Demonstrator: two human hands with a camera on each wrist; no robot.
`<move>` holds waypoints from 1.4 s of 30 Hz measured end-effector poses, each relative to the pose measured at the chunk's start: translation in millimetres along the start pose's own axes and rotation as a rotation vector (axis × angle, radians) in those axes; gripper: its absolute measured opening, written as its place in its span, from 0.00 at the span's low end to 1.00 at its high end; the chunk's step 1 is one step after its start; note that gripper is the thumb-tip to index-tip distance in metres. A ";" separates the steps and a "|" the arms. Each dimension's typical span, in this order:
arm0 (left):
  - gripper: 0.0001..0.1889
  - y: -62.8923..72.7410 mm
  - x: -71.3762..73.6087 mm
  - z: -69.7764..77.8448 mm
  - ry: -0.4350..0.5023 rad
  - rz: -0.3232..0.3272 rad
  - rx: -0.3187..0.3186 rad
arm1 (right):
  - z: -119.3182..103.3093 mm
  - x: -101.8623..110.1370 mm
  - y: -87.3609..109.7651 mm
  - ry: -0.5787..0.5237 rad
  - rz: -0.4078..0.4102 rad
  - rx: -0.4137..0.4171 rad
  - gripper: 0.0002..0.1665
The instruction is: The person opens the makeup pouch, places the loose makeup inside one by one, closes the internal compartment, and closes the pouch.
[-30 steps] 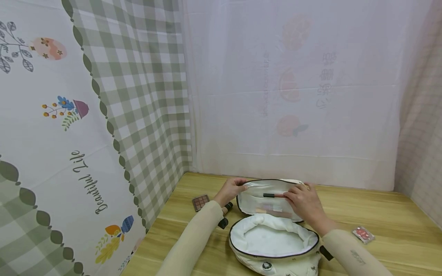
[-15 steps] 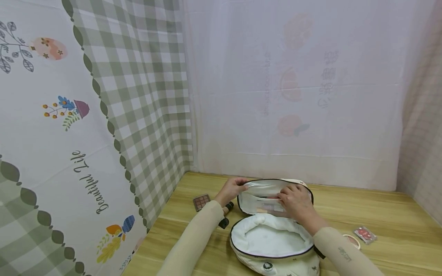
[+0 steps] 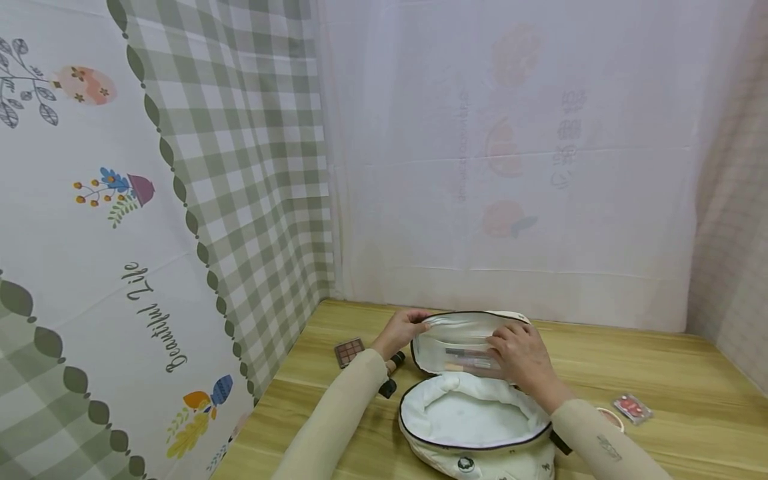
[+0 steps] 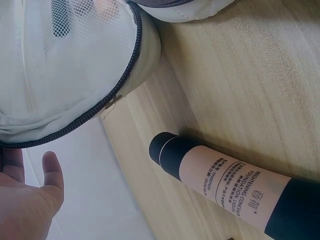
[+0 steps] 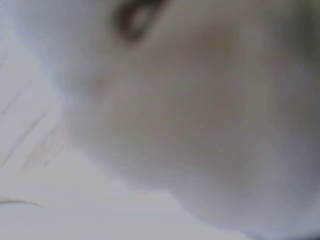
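A cream cosmetic bag (image 3: 477, 460) lies unzipped, its lid (image 3: 432, 357) raised behind a white padded inside. My left hand (image 3: 401, 331) grips the lid's upper left rim; in the left wrist view the thumb (image 4: 52, 175) shows below the dark zip. A slim cosmetic stick with a dark end (image 3: 456, 351) lies behind the lid's mesh pocket (image 3: 435, 347), above other slim pale items. My right hand (image 3: 523, 353) is at the pocket's right side, fingers bent at its upper edge; what they hold is hidden. The right wrist view is a blur of pale fabric.
Left of the bag lie an eyeshadow palette (image 3: 349, 351), a foundation tube (image 4: 230, 185) and a black-ended item (image 3: 388, 388). At right are a red-and-clear compact (image 3: 632, 407) and a round pale-rimmed item (image 3: 612, 418) partly behind the sleeve. Curtains hang behind and at the left.
The dark-ended stick has gone from outside the mesh pocket to down behind it. My right hand moved left with it, then slightly back right. My left hand has kept its place.
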State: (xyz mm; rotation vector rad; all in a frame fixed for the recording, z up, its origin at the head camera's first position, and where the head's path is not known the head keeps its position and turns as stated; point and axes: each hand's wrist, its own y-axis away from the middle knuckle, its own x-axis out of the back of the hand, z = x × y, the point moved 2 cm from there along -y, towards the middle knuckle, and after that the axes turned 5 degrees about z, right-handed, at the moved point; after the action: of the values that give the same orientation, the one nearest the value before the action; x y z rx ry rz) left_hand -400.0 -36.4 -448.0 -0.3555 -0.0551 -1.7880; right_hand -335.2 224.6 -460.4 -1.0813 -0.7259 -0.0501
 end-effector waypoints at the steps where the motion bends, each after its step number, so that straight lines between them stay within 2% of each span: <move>1: 0.11 0.0 -0.1 -0.2 -0.001 0.001 0.001 | 1.5 1.8 0.9 -0.001 0.014 -0.002 0.15; 16: 0.10 -0.7 -1.7 -0.7 -0.019 0.003 0.015 | 35.2 25.6 10.5 0.011 0.074 -0.156 0.15; 23: 0.11 1.5 -1.8 1.3 -0.020 0.002 0.001 | 49.2 34.9 14.2 0.016 0.054 -0.283 0.17; 27: 0.11 1.2 -1.6 0.3 -0.017 0.000 0.001 | 56.0 35.9 19.1 -0.009 -0.031 -0.389 0.21; 33: 0.11 1.0 -1.3 0.1 -0.021 0.000 0.007 | 63.0 34.5 24.6 -0.138 -0.250 -0.572 0.26; 37: 0.11 2.1 -1.5 1.1 -0.017 -0.009 0.013 | 65.0 34.7 25.5 -0.244 -0.345 -0.629 0.26; 42: 0.11 3.2 -1.0 2.5 -0.008 -0.018 0.003 | 66.1 36.3 24.9 -0.353 -0.399 -0.668 0.26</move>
State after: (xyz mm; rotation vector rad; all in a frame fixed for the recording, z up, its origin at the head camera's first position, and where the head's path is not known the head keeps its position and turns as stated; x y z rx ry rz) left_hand -396.2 -35.7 -446.4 -0.3607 -0.0663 -1.8041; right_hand -331.8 301.8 -442.1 -1.5833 -1.2907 -0.4807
